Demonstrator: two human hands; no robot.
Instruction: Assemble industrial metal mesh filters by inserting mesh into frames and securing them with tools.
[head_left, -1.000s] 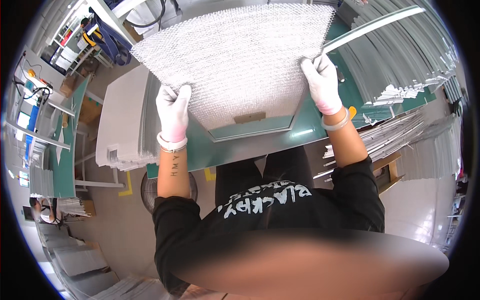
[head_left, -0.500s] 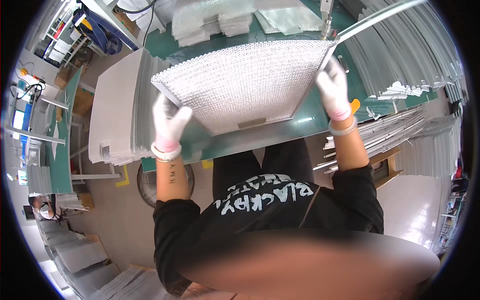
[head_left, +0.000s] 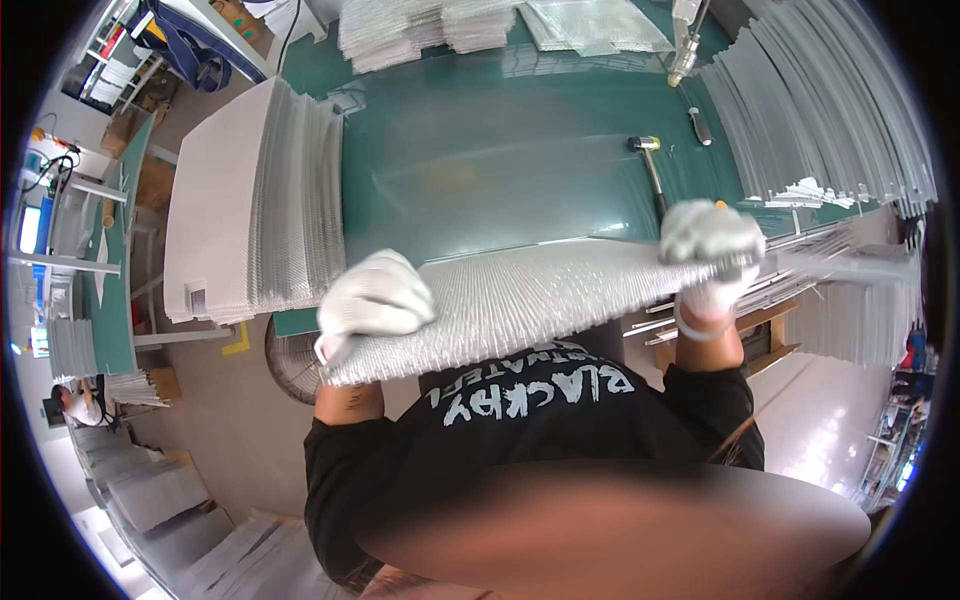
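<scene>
mesh panel (head_left: 530,305), two-handed hold
left hand (head_left: 377,295) gripping around 9 o'clock, right hand (head_left: 710,238) gripping near 2, hammer (head_left: 653,172) toward 1

Workshop: green-topped workbench (head_left: 460,180) bearing a black-and-yellow-headed hammer (head_left: 655,175), white rectangular panels (head_left: 220,200) stacked at its left end and long grey strips (head_left: 805,110) at its right.

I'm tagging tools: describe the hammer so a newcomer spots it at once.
Find the green tabletop, then the pale grey stack along its right side. Left of that stack lies the hammer, set apart from the grey-handled tool beside it by its crosswise black-and-yellow head.
</scene>
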